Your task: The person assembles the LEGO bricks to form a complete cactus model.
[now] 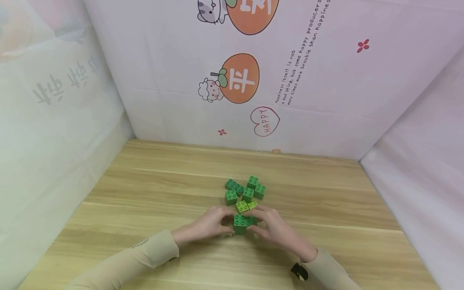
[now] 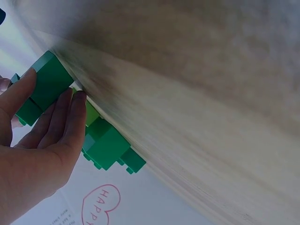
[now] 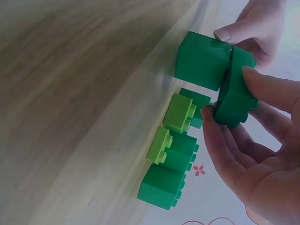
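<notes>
Two hands meet over a pair of green bricks

The left hand [image 1: 214, 222] and the right hand [image 1: 269, 226] face each other low over the bench [image 1: 174, 177]. The left hand grips a large green brick [image 3: 202, 61] between its thumb and fingers, the thumb near the upper edge. The right hand pinches a second green brick [image 3: 236, 91], thumb on one side and fingertips on the other. That second brick lies between the two hands, tilted against the top of the large one, with its far end jutting out toward the right palm; whether their studs have locked cannot be told.

Just beyond the right hand's fingertips sit a lime square brick [image 1: 242, 206] and a small lime piece [image 1: 252, 205]. Farther from the hands, other bricks cluster: a green brick [image 1: 231, 197] ahead of the left fingers, a long dark green brick [image 1: 234, 186] behind it, a middle green brick [image 1: 248, 194] beyond the lime pair, and two more green bricks [image 1: 259, 191] farther out ahead of the right hand. Pale sleeves [image 1: 159, 249] reach toward both wrists. Well past the hands, behind the bench, hangs a white printed cloth [image 1: 163, 72] with a red HAPPY heart [image 1: 265, 121].
</notes>
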The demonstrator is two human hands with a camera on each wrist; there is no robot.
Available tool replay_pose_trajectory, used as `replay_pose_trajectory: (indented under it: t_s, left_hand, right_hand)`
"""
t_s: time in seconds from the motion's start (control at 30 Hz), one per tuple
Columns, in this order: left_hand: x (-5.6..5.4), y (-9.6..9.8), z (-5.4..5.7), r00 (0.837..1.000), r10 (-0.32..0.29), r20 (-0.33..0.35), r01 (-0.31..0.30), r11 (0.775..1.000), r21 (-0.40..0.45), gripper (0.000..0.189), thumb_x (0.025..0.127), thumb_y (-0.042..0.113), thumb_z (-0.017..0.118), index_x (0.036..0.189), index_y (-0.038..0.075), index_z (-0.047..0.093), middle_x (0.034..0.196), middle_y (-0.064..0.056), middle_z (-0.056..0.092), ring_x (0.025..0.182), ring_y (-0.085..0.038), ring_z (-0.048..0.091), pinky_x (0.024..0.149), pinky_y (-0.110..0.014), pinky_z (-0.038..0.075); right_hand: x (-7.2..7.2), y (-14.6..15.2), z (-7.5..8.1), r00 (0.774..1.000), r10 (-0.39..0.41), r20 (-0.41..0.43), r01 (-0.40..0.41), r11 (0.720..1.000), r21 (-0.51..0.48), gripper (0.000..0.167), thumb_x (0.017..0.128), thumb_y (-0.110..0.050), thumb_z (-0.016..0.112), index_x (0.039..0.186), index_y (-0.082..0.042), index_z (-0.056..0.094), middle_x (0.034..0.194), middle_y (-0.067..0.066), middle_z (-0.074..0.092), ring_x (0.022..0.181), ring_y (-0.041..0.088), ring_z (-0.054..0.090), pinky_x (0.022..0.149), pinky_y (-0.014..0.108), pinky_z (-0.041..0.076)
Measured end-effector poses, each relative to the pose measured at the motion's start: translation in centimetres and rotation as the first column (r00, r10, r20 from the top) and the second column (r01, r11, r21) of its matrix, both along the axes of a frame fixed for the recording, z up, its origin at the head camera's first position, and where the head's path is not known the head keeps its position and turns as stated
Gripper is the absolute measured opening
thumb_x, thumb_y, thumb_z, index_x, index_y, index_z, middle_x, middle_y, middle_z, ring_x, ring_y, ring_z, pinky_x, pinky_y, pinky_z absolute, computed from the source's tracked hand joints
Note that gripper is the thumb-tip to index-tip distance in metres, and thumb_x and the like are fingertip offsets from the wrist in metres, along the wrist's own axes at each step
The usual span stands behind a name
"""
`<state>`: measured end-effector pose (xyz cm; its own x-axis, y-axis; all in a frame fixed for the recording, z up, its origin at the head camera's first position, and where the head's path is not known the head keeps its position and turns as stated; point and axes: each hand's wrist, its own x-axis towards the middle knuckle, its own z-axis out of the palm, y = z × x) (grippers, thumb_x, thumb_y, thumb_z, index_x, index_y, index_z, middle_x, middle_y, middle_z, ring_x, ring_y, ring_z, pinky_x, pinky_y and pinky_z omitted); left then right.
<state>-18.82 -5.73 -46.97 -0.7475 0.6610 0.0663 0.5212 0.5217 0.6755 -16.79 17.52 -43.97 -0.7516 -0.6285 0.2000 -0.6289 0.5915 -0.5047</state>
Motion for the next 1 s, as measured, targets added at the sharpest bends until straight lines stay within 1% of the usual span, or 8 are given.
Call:
replay_pose_trajectory:
  t_s: [0.2, 0.47, 0.73, 0.87, 1.0]
  left_hand:
    - [-0.05, -0.02, -0.06, 1.000, -0.003, -0.002, 0.003, 1.000, -0.001, 0.037, 0.082, 0.015, 0.079, 0.117, 0.012, 0.069, 0.115, -0.001, 0.073, 0.108, -0.016, 0.067, 0.096, -0.028, 0.056]
    - [-0.02, -0.05, 0.04, 1.000, -0.003, -0.005, 0.003, 1.000, 0.003, 0.034, 0.082, 0.015, 0.080, 0.114, 0.012, 0.070, 0.111, -0.001, 0.074, 0.102, -0.015, 0.068, 0.091, -0.026, 0.056]
    - [0.02, -0.06, 0.11, 1.000, -0.004, 0.001, 0.004, 1.000, 0.008, 0.034, 0.082, 0.014, 0.079, 0.115, 0.012, 0.070, 0.113, -0.001, 0.074, 0.105, -0.015, 0.068, 0.093, -0.027, 0.057]
    - [0.03, -0.03, 0.02, 1.000, 0.001, -0.003, -0.001, 1.000, 0.003, 0.036, 0.082, 0.015, 0.079, 0.117, 0.013, 0.070, 0.115, 0.000, 0.074, 0.107, -0.012, 0.068, 0.095, -0.027, 0.056]
    - [0.14, -0.02, -0.03, 1.000, 0.009, -0.010, -0.009, 1.000, -0.009, 0.038, 0.082, 0.016, 0.080, 0.118, 0.013, 0.069, 0.117, 0.001, 0.073, 0.109, -0.012, 0.067, 0.098, -0.025, 0.055]
  right_hand:
    - [0.00, 0.00, 0.17, 1.000, 0.010, 0.002, -0.010, 1.000, -0.002, 0.039, 0.083, -0.013, 0.077, 0.119, -0.003, 0.068, 0.115, 0.014, 0.071, 0.100, 0.025, 0.070, 0.080, 0.025, 0.062]
    - [-0.07, -0.12, 0.14, 1.000, 0.026, -0.017, -0.026, 1.000, 0.007, 0.039, 0.081, -0.009, 0.078, 0.118, -0.003, 0.068, 0.115, 0.013, 0.072, 0.101, 0.026, 0.070, 0.080, 0.027, 0.062]
    - [-0.13, -0.09, 0.09, 0.998, 0.032, -0.050, -0.031, 0.999, 0.021, 0.038, 0.081, -0.011, 0.078, 0.117, -0.003, 0.069, 0.115, 0.012, 0.072, 0.102, 0.025, 0.070, 0.084, 0.030, 0.062]
    - [-0.03, -0.06, 0.13, 0.999, 0.019, -0.040, -0.018, 0.999, 0.034, 0.040, 0.081, -0.013, 0.078, 0.119, -0.004, 0.068, 0.116, 0.014, 0.071, 0.102, 0.025, 0.070, 0.084, 0.030, 0.062]
    - [0.16, -0.03, 0.11, 1.000, 0.005, -0.029, -0.004, 0.998, 0.066, 0.043, 0.083, -0.016, 0.077, 0.123, -0.005, 0.066, 0.119, 0.014, 0.070, 0.104, 0.026, 0.069, 0.087, 0.034, 0.062]
